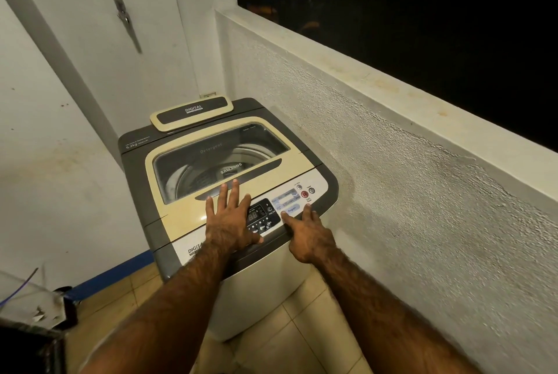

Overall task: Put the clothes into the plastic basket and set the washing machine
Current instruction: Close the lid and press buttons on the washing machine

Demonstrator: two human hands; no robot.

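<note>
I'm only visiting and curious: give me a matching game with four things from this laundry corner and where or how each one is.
Things:
1. left hand
2. right hand
3. washing machine lid
4. red button

Descriptions:
A. closed, cream frame
B. right end of the control panel
C. lying flat, fingers spread
D. fingertip at the blue Program key

Pairs: 1-C, 2-D, 3-A, 4-B.

- The washing machine (256, 283) stands before me, with a low wall (407, 177) along its right.
- My left hand (228, 222) lies on the lid (178, 216).
- Right of it, my right hand (305, 237) touches the control panel (290, 197).
</note>
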